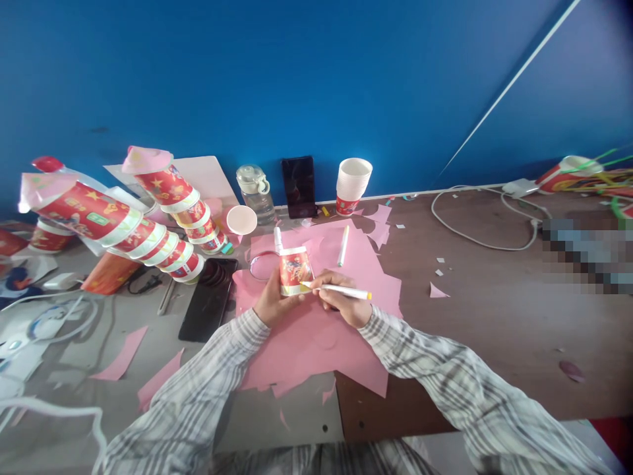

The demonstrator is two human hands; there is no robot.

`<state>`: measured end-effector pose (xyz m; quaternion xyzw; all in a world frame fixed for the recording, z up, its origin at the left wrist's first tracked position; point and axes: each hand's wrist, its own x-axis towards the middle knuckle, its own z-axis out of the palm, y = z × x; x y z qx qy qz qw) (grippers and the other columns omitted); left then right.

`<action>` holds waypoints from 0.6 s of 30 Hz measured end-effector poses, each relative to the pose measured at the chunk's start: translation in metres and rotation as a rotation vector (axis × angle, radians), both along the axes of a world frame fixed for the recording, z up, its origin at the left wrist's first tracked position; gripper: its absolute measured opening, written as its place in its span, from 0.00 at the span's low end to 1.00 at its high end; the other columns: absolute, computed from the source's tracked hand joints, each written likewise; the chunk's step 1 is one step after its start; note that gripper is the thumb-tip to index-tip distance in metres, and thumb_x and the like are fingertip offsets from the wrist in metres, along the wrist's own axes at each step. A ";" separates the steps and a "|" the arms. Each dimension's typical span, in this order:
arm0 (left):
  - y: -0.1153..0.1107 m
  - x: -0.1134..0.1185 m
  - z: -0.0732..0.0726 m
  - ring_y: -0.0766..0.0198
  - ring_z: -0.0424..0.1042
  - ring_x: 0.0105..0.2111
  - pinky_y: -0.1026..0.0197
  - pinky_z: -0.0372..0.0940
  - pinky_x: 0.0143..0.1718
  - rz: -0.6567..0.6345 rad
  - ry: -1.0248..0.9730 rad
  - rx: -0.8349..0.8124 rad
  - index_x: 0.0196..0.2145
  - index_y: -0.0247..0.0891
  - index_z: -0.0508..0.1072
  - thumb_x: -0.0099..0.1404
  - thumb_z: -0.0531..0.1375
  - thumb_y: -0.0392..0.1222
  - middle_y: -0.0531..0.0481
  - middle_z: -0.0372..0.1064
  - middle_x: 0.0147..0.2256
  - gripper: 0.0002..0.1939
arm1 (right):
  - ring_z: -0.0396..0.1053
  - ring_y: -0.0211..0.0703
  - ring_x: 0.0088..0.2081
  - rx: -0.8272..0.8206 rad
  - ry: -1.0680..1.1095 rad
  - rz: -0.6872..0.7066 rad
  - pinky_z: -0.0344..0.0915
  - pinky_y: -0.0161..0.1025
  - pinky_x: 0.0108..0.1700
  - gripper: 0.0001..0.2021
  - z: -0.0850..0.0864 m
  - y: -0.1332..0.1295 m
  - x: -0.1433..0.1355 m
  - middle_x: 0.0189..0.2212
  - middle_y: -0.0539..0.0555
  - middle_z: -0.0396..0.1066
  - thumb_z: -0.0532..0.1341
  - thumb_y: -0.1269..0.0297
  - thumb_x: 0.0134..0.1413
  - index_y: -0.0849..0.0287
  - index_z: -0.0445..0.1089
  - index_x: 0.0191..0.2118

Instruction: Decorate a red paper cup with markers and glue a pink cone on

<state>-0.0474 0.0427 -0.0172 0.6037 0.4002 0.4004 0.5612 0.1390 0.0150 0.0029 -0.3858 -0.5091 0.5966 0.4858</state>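
Yellow-tipped marker (341,291) at a red printed paper cup (295,268)

The left hand (275,300) has its grip around the cup, above pink paper (316,346) on the tabletop (499,323); the right hand (345,305) pinches the marker, tip at the cup's pale lower band.

Inverted red paper cup (295,267), white marker (350,291) with yellow tip at its rim

Forearms (432,363) angled inward; left hand (277,300) cupped, right hand (342,302) pinching.
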 end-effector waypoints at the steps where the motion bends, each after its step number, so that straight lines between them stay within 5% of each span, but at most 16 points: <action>1: 0.000 0.000 0.000 0.54 0.68 0.37 0.54 0.67 0.35 0.008 -0.006 -0.007 0.48 0.36 0.57 0.43 0.66 0.49 0.41 0.67 0.41 0.37 | 0.59 0.33 0.17 -0.013 0.008 -0.010 0.54 0.31 0.18 0.10 0.000 0.000 0.000 0.21 0.49 0.65 0.60 0.59 0.44 0.60 0.70 0.32; 13: -0.001 0.002 0.004 0.56 0.68 0.36 0.55 0.67 0.36 0.003 -0.072 -0.013 0.48 0.35 0.57 0.44 0.67 0.46 0.41 0.68 0.40 0.36 | 0.57 0.32 0.15 -0.131 0.169 -0.065 0.49 0.29 0.14 0.10 -0.005 0.004 0.002 0.20 0.49 0.66 0.61 0.60 0.40 0.61 0.69 0.30; 18: -0.001 0.002 0.004 0.56 0.69 0.36 0.54 0.67 0.37 -0.003 -0.075 -0.021 0.48 0.35 0.57 0.44 0.67 0.44 0.42 0.68 0.40 0.36 | 0.58 0.32 0.15 -0.123 0.126 0.044 0.51 0.30 0.15 0.10 -0.004 0.004 0.002 0.18 0.49 0.66 0.61 0.61 0.40 0.62 0.70 0.30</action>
